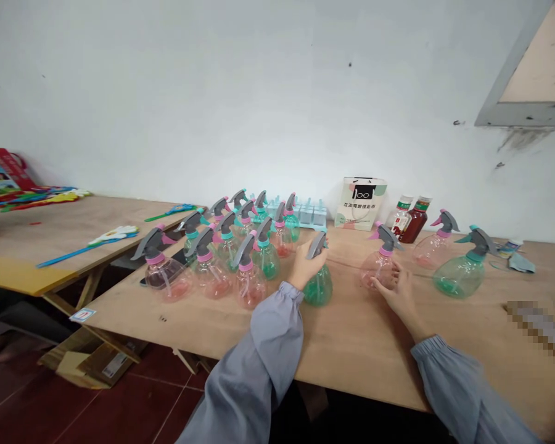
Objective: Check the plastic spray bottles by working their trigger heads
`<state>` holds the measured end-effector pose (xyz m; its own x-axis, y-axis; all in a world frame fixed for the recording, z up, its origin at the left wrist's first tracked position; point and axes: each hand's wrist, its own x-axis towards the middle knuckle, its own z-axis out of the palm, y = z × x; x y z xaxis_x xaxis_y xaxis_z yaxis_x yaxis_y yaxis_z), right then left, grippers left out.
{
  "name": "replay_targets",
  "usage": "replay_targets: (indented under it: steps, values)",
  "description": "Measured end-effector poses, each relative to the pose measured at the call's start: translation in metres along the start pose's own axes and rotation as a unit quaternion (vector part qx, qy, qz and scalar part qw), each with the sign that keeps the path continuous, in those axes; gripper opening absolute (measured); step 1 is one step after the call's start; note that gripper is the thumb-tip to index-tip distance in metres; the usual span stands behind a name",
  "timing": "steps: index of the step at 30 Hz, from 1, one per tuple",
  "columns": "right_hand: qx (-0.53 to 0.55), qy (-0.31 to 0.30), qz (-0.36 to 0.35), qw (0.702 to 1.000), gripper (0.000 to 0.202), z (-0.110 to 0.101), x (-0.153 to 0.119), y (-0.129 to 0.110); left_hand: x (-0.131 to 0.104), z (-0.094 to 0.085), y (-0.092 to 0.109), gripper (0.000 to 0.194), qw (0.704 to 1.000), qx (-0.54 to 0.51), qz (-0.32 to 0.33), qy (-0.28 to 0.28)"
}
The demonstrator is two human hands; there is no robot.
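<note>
My left hand point(306, 264) is wrapped round the neck of a green spray bottle point(319, 288), which stands upright at the middle of the wooden table. To its right, my right hand point(396, 288) has its fingers round the lower right side of a pink spray bottle point(374, 266) with a grey and pink head. Further right are another pink bottle point(432, 250) and a green bottle point(460, 276). Left of my left hand, several pink and green spray bottles stand close together, a pink one point(251, 290) nearest.
Behind the bottles are a light blue rack point(312, 214), a paper bag point(361, 203) and a dark red bottle point(415, 221). A second table point(41, 240) at the left bears colourful hand-shaped items. Cardboard point(92, 364) lies below.
</note>
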<state>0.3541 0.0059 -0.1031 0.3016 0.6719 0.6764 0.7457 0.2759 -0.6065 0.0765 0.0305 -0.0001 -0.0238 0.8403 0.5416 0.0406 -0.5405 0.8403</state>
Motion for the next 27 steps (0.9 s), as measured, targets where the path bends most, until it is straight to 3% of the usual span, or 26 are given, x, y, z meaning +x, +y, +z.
replay_targets:
  steps: [3, 13, 17, 20, 23, 27]
  values:
    - [0.007, -0.004, 0.001, 1.000, 0.092, 0.000, -0.001, 0.001, 0.007, 0.007, -0.004, 0.004, 0.998, 0.060, 0.001, 0.020]
    - [0.014, 0.006, 0.000, 1.000, 0.098, 0.002, 0.000, 0.004, -0.001, 0.008, 0.002, 0.025, 0.998, 0.045, 0.003, 0.035]
    - [0.011, 0.006, -0.004, 1.000, 0.097, 0.001, 0.000, 0.002, -0.006, 0.010, -0.001, 0.032, 0.997, 0.012, 0.017, 0.074]
    - [0.013, 0.007, -0.005, 1.000, 0.094, 0.000, 0.000, 0.000, -0.023, 0.008, -0.001, 0.058, 0.995, 0.029, 0.031, 0.094]
    - [0.017, 0.009, -0.003, 1.000, 0.094, -0.001, -0.001, -0.003, -0.051, 0.001, -0.004, 0.086, 0.989, 0.119, -0.008, 0.090]
    - [0.025, 0.011, 0.008, 1.000, 0.096, 0.000, -0.001, -0.005, -0.077, -0.010, -0.015, 0.089, 0.980, 0.175, -0.097, 0.009]
